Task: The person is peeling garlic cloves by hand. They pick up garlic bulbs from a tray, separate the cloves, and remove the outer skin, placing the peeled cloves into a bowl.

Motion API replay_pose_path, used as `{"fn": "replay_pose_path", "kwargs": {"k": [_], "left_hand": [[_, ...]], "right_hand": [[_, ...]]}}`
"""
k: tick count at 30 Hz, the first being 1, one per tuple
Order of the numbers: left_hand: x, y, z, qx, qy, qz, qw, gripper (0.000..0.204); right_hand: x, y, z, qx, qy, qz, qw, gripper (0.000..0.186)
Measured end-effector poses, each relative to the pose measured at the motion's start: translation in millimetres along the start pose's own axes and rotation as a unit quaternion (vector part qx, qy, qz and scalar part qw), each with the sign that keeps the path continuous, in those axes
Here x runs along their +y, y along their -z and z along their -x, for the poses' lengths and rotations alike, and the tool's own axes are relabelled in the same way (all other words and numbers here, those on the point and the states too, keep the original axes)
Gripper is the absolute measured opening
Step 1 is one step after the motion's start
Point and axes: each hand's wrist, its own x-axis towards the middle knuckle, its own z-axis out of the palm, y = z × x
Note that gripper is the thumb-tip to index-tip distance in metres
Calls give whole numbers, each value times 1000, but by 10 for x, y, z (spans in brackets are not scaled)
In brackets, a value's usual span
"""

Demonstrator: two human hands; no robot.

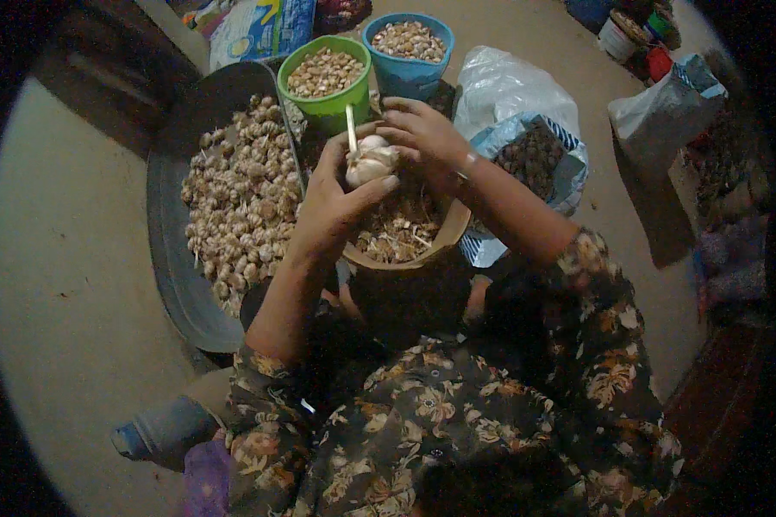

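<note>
A pale garlic bulb (371, 159) with a long stalk sticking up sits in my left hand (332, 202), the fingers and thumb wrapped round its left and near sides. From the far right, my right hand (427, 136) presses its bent fingers against the same bulb; their tips are partly hidden. Both hands hover over a tan bowl (453, 228) holding papery skins and scraps (397, 237). At the left, a wide dark basin (165, 224) carries a heap of whole garlic bulbs (250, 189).
Beyond my hands stand a green bucket (353, 95) and a blue bucket (409, 79), both filled with loose cloves. A blue-and-white sack (578, 164) of dark contents lies open at the right, beside clear plastic (517, 90). Another sack (664, 112) stands farther right.
</note>
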Motion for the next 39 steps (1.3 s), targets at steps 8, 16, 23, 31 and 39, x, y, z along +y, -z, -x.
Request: {"fn": "replay_pose_path", "kwargs": {"k": [8,16,23,31,39], "left_hand": [[-162,-117,31,-57,-80,-23,995,65],[-400,-185,-54,-161,-116,-125,972,63],[-348,-253,-50,-249,-56,-101,962,62],[-372,-366,-116,-210,-62,-42,975,61],[-615,-278,-181,-212,-222,-269,913,54]], "right_hand": [[-300,-15,1188,100,41,23,994,26],[-135,69,1188,14,76,181,980,37],[108,204,1267,21,59,159,985,37],[-167,214,1355,149,-28,56,987,40],[-25,68,1324,24,109,125,986,27]]}}
